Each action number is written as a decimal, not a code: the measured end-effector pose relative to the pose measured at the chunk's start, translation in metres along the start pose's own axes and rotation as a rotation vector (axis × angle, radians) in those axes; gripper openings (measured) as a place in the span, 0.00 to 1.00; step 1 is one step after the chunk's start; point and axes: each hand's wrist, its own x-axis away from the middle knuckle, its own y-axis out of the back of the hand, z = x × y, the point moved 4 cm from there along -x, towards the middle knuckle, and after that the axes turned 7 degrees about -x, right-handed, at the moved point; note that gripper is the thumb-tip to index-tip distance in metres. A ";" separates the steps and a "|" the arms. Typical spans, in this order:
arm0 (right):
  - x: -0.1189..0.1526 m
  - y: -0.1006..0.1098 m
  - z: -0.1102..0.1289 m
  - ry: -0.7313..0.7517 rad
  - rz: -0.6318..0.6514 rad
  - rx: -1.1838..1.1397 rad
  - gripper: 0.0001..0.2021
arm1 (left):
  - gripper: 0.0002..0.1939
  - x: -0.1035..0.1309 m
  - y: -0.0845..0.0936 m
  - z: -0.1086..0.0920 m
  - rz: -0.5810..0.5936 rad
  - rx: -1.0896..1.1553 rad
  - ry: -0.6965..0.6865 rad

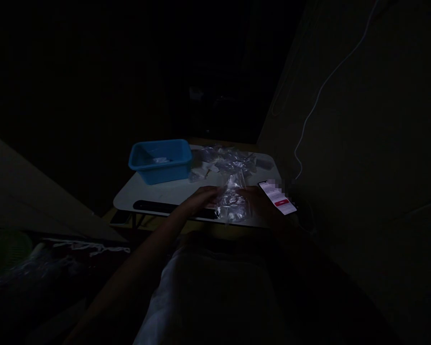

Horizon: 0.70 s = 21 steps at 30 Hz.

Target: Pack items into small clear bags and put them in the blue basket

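Note:
The scene is very dark. A crinkled clear plastic bag (233, 203) lies between my hands near the front edge of a small white table (158, 190). My left hand (203, 197) grips its left side, fingers partly hidden by the plastic. At the bag's right side is my right hand (255, 197), closed on its edge and mostly in shadow. More crumpled clear plastic (232, 160) is heaped just behind the bag. What the bag holds, if anything, is too dim to tell.
A blue basin (168, 171) with something pale inside stands at the table's back left. A lit phone (278, 197) is by the right edge. A white cable (319, 91) hangs along the right wall. A green basket (7, 251) sits low at the left.

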 end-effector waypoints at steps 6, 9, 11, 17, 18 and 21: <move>0.005 -0.003 0.016 -0.043 -0.066 0.011 0.16 | 0.13 -0.010 -0.004 0.009 -0.119 -0.069 -0.024; 0.005 -0.002 0.011 -0.054 -0.089 -0.044 0.14 | 0.10 -0.012 -0.002 0.009 -0.171 -0.088 -0.021; 0.003 -0.002 0.006 -0.057 -0.070 -0.086 0.13 | 0.10 -0.012 -0.001 0.008 -0.168 -0.028 0.000; -0.001 -0.005 -0.007 -0.061 0.004 -0.182 0.12 | 0.04 -0.010 -0.006 0.008 0.020 0.173 0.103; -0.002 -0.005 -0.009 -0.074 0.014 -0.168 0.12 | 0.04 -0.010 -0.008 0.008 0.039 0.183 0.100; -0.004 -0.003 -0.018 -0.109 0.051 -0.172 0.12 | 0.06 -0.012 -0.009 0.008 0.006 0.173 0.071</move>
